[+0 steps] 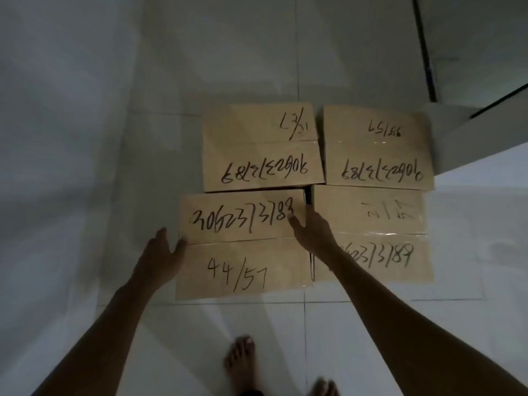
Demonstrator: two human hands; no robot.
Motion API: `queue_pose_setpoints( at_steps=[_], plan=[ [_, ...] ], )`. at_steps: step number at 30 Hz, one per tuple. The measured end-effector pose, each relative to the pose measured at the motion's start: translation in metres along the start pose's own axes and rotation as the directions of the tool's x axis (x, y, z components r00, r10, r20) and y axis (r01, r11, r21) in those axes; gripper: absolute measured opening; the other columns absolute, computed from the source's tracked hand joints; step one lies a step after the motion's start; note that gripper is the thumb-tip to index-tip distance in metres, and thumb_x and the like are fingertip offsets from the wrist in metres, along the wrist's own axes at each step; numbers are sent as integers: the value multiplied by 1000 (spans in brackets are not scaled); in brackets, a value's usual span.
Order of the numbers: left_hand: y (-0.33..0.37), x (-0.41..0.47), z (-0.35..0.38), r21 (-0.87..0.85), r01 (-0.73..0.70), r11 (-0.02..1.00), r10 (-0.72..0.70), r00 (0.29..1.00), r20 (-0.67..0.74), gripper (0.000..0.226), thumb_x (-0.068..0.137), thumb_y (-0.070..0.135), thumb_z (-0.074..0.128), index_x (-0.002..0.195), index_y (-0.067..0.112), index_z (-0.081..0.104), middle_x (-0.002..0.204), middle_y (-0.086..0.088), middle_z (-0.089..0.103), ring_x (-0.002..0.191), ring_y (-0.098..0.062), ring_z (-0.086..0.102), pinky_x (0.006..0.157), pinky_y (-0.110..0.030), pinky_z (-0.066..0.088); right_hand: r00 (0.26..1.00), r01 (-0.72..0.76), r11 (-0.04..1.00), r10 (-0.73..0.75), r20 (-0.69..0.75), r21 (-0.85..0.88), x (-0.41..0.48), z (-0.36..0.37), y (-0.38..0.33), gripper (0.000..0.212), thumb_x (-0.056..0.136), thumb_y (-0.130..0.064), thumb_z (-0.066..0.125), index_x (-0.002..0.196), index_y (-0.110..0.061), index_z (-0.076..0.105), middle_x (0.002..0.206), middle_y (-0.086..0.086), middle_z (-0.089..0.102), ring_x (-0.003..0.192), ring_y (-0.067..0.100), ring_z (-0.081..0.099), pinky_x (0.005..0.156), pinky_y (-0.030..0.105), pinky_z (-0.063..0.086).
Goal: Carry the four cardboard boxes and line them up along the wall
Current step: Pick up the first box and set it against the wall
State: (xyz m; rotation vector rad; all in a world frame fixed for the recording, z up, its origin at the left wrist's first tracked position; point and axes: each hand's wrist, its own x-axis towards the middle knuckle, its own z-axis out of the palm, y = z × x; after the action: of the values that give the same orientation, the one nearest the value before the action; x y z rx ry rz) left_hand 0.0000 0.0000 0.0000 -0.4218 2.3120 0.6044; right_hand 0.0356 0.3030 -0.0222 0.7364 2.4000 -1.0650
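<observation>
Four cardboard boxes sit two-by-two mid-frame on the floor (pixel 85 167), and I see left hand (pixel 160 252) and right hand (pixel 311 230) spread open flanking the lower-left box (pixel 243 244), not yet gripping, probably to clamp its sides for lifting.

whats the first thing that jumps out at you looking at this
Four cardboard boxes sit in a two-by-two block on the pale tiled floor, each scrawled with dark handwritten numbers. Both hands reach for the near-left box, marked 44/57: the left hand at its left edge, the right hand at its right edge, by the gap to the near-right box. Bare feet show at the bottom.
</observation>
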Motion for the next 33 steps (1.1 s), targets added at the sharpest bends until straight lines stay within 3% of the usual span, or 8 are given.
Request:
queue_pose_setpoints(
  at_steps=[2,7,11,14,20,25,30,33],
  plan=[
    [-5,14,9,-56,63,996,-65,997,-31,73,97,46,45,151,4,20,151,-26,38,136,-42,41,107,-49,38,998,-21,999,20,-53,-25,9,10,3,53,96,-38,56,137,-8,43,128,17,64,113,36,65,84,36,57],
    [-17,30,24,-305,197,932,-201,979,21,73,93,47,54,145,2,31,140,-26,49,122,-43,53,87,-44,46,995,29,996,-20,-99,90,19,31,-1,54,88,-38,65,134,-19,47,128,6,62,108,21,64,66,10,50],
    [-34,29,27,-491,258,832,-297,955,-1,92,68,67,70,137,13,42,120,-13,63,98,-34,63,74,-44,55,988,-155,955,144,62,255,22,53,10,80,68,-70,67,132,-24,53,120,-3,65,107,17,64,79,32,58],
    [-43,24,36,-451,282,847,-284,957,65,77,73,65,68,128,14,52,112,-12,67,83,-25,63,63,-33,49,949,-306,877,250,191,371,23,66,12,81,64,-67,76,130,-23,57,116,-1,68,102,19,67,71,29,56],
    [-54,-14,19,-532,274,801,-300,953,38,87,58,74,71,125,18,58,118,-10,67,106,-33,62,93,-51,52,953,-284,841,194,233,460,2,51,-6,79,51,-67,86,118,-30,67,107,-4,74,102,23,70,83,42,60],
    [-39,-126,-51,-626,259,735,-318,948,18,81,64,70,72,124,18,57,118,-8,67,108,-33,63,95,-52,52,972,-193,899,120,203,394,-78,-24,-89,68,64,-51,86,124,-26,64,115,3,72,102,25,69,85,46,60],
    [-24,-306,-134,-654,245,716,-393,915,-87,80,66,74,63,123,18,59,117,-8,70,108,-32,65,95,-45,52,976,-73,967,18,219,245,-210,-114,-181,76,65,-61,79,131,-29,56,117,0,66,104,28,65,88,48,56],
    [-25,-427,-161,-715,240,657,-467,874,-136,80,66,74,61,122,16,60,116,-9,70,107,-31,66,95,-45,53,952,20,979,-81,296,203,-303,-160,-226,56,73,-50,80,120,-25,64,106,-3,71,91,18,67,79,38,56]
  ],
)
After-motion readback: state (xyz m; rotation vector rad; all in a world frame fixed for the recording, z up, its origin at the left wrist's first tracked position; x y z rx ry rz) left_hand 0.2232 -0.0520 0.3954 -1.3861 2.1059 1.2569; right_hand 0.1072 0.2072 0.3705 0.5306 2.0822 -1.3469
